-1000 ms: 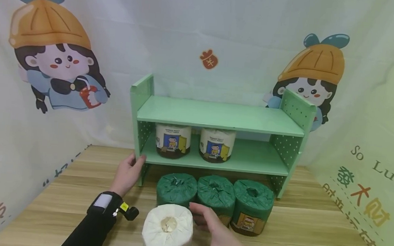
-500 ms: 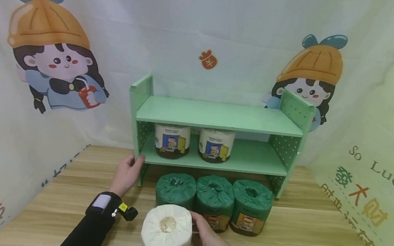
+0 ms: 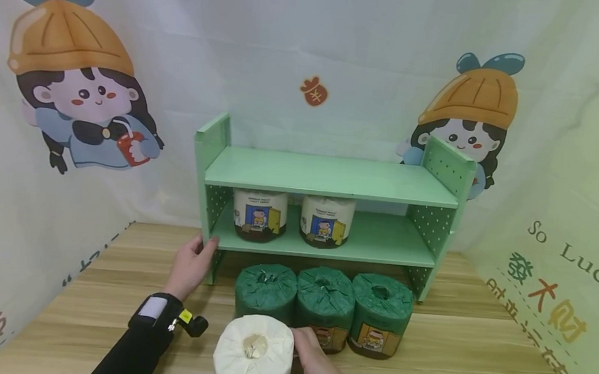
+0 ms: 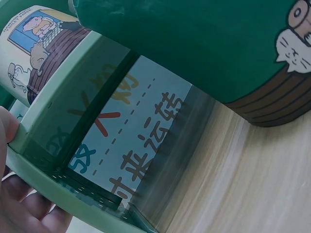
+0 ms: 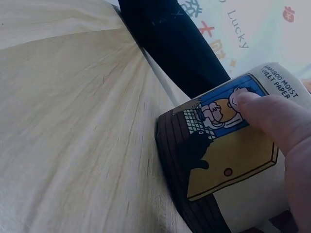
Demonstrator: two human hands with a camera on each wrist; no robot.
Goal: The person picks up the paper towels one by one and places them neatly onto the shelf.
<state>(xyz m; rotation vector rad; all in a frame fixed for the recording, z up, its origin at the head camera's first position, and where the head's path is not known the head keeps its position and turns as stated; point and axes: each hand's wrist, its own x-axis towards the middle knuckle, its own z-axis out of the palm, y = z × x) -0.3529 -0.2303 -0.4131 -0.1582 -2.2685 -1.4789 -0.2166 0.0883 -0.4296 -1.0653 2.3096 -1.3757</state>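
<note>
My left hand (image 3: 189, 267) grips the left side panel of a small green shelf rack (image 3: 331, 175). In the left wrist view its fingers (image 4: 31, 211) lie along the outside of the panel. My right hand (image 3: 320, 365) holds a white-wrapped toilet paper roll (image 3: 254, 352) by its right side, at the front of the table. The right thumb (image 5: 279, 119) presses on the printed picture; the other fingers are mostly hidden. On the middle shelf stand two more white toilet paper rolls, a left one (image 3: 260, 216) and a right one (image 3: 326, 222).
Three green-wrapped toilet paper rolls stand in a row in front of the rack: left (image 3: 266, 292), middle (image 3: 325, 304) and right (image 3: 380, 311). The wooden tabletop (image 3: 476, 350) spreads around them. A printed cloth (image 3: 288, 53) hangs behind and at the sides.
My right hand has closed in on the front white roll, from fingers spread around its side to a hold on it. The left hand stays on the rack.
</note>
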